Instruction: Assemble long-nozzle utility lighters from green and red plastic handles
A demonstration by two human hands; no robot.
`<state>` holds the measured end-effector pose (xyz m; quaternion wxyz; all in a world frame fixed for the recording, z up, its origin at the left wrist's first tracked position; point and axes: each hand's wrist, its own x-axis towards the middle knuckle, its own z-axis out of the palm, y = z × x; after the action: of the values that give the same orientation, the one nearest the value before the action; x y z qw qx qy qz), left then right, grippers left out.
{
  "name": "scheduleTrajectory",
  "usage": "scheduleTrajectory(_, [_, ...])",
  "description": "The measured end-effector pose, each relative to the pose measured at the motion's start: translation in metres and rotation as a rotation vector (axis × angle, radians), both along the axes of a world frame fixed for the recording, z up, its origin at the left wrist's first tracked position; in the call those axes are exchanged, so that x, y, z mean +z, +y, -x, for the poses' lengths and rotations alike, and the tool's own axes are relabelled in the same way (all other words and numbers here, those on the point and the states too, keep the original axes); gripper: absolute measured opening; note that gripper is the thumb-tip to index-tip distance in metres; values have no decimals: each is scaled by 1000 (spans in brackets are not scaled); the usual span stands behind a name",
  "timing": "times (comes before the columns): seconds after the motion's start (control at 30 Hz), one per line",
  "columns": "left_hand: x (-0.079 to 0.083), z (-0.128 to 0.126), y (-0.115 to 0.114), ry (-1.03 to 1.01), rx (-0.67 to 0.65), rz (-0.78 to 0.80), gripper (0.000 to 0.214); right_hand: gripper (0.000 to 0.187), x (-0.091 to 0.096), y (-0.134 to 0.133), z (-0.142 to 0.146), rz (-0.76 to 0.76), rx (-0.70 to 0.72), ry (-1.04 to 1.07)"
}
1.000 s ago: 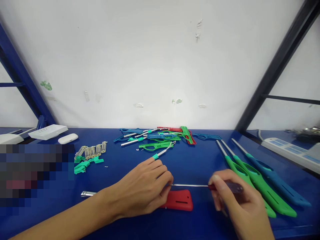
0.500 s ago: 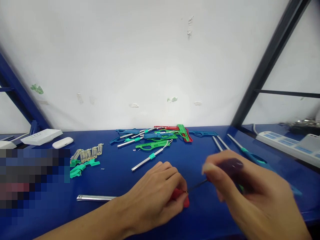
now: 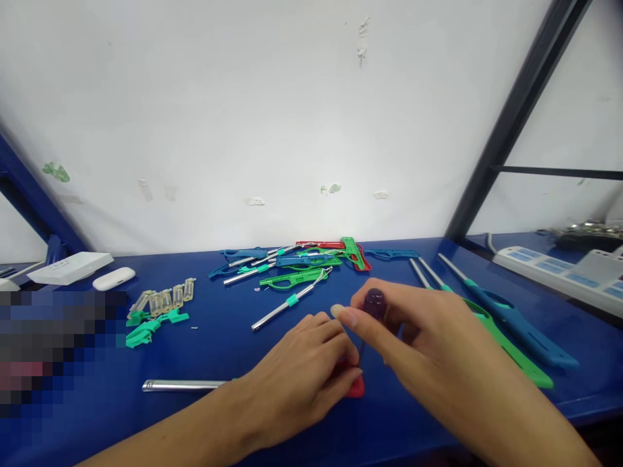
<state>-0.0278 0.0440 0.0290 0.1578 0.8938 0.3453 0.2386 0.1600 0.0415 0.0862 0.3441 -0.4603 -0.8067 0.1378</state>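
My left hand (image 3: pixel 306 373) is closed around the red handle of a long-nosed lighter (image 3: pixel 357 388), pressing it to the table. The lighter's silver tube (image 3: pixel 182 386) points left from beneath my wrist. In my right hand (image 3: pixel 423 331) is a screwdriver (image 3: pixel 374 303) with a dark purple handle, gripped between thumb and fingers. It stands nearly upright above the red handle, its shaft running down beside my left fingertips. My left fingers hide the screwdriver's tip and most of the red handle.
Lighter shells and metal tubes (image 3: pixel 277 316) lie heaped near the wall. Clear fuel tanks (image 3: pixel 166 300) and teal plastic parts (image 3: pixel 143 332) sit at left, near a white case (image 3: pixel 113 279). At right are a blue lighter (image 3: pixel 525 324), a green lighter (image 3: pixel 518 357) and a power strip (image 3: pixel 559 272).
My right hand has moved left, and the screwdriver has swung from a slanted position to nearly upright over the red handle. My left hand keeps its hold. The view has shifted slightly.
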Motion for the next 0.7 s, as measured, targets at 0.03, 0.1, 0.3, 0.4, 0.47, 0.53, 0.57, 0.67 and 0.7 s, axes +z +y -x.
scheduleTrajectory(0.03, [-1,0,0,5,0,4,12,43,0,0,0,-1,4,-6])
scheduleTrajectory(0.1, [-2,1,1,12,6,12,11,45,0,1,-1,-5,5,-11])
scheduleTrajectory(0.3, [-5,3,2,37,32,37,8,49,0,1,-5,12,10,-10])
scheduleTrajectory(0.4, [-6,3,2,49,35,33,7,51,1,2,-6,12,17,-11])
scheduleTrajectory(0.47, [-7,3,2,59,27,31,8,52,1,3,-7,0,17,-15])
scheduleTrajectory(0.53, [-7,3,2,73,22,27,9,53,0,4,-8,-6,13,-21])
scheduleTrajectory(0.57, [-7,3,1,82,23,24,9,53,0,4,-8,-4,8,-23])
scheduleTrajectory(0.67, [-5,2,0,104,32,14,9,53,0,5,-9,6,5,-28])
scheduleTrajectory(0.7, [-3,1,-1,108,36,12,8,52,0,5,-10,8,4,-30])
